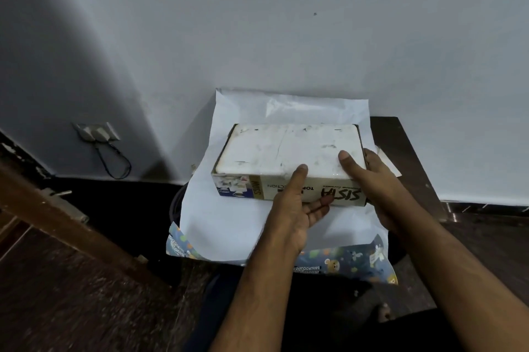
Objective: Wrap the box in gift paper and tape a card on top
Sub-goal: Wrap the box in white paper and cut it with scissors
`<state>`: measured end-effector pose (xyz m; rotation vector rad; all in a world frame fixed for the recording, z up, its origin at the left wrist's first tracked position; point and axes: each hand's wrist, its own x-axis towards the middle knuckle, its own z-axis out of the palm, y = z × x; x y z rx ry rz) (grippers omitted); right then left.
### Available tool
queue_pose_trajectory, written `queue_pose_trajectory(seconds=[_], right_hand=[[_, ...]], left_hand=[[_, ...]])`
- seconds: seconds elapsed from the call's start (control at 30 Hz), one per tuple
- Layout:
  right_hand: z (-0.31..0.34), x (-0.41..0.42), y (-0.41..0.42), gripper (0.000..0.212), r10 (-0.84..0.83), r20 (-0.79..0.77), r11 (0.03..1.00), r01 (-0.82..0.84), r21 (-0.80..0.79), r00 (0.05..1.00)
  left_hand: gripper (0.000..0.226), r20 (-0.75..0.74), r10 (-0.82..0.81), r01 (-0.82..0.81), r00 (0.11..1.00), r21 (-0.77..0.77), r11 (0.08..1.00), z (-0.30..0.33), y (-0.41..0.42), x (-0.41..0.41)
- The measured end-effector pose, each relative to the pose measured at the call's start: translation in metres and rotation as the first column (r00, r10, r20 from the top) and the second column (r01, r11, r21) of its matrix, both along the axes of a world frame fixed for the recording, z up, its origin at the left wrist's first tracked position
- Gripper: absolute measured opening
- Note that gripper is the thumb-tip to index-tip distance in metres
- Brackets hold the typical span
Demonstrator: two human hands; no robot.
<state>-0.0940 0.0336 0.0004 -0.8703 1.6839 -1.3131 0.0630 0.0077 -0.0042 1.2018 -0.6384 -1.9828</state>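
The box (286, 162) sits on the gift paper (229, 222), white side up, on a small dark table (400, 137). The left hand (297, 208) and right hand (369, 179) clasp its near right end, thumbs on top. It looks stiff and light; opposite sides suit gripping, while the thin paper creases easily.

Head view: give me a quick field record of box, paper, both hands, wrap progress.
box: white-topped carton, lying flat on the paper
gift paper: sheet spread white side up under the box, printed side showing at the near edge
left hand: thumb on the box top, fingers against the near side
right hand: gripping the box's right end, thumb on top
surface: dark table by the wall
wrap progress: no paper folded over the box yet
card: not visible
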Motion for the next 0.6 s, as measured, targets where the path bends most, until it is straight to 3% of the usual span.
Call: queue_pose_trajectory(seconds=[0.17,0.33,0.6], right_hand=[[-0.01,-0.003,-0.005,0.057,0.032,-0.072,0.999,-0.032,-0.009,0.997],[-0.01,0.001,-0.009,0.047,0.045,-0.108,0.995,-0.054,-0.082,0.993],[-0.015,0.005,-0.016,0.051,0.066,-0.127,0.997,-0.069,-0.019,0.99]], left_hand=[[0.048,0.029,0.022,-0.022,0.999,0.006,1.0,-0.006,-0.01,0.002],[0.042,0.081,-0.006,0.006,0.997,-0.003,1.0,-0.007,-0.01,0.003],[0.045,0.198,-0.035,0.044,0.98,-0.042,0.998,-0.005,-0.011,0.012]])
